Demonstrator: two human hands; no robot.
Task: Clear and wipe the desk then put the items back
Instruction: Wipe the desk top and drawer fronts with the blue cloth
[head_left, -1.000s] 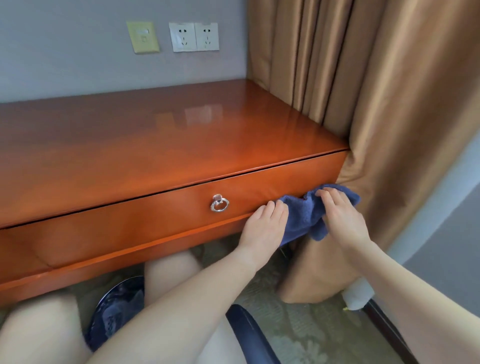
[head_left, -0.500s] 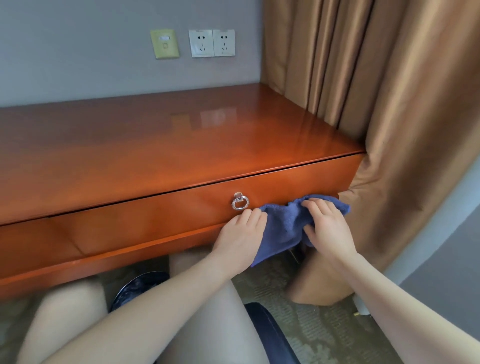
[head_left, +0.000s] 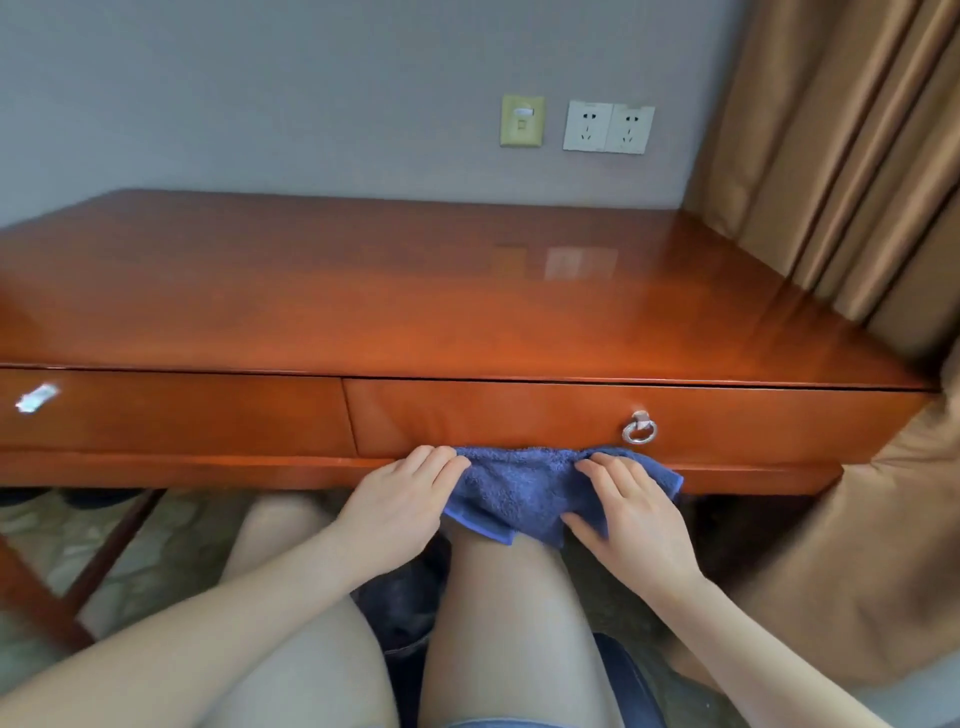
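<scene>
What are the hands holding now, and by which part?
The blue cloth, pressed against the drawer front: left hand on its left end, right hand on its right half.

A blue terry cloth (head_left: 530, 488) is lying bunched along the lower edge of the right drawer front (head_left: 493, 410), its bottom hanging loose below. The glossy reddish-brown desk (head_left: 363, 312) is standing against the wall, both drawers closed.
</scene>
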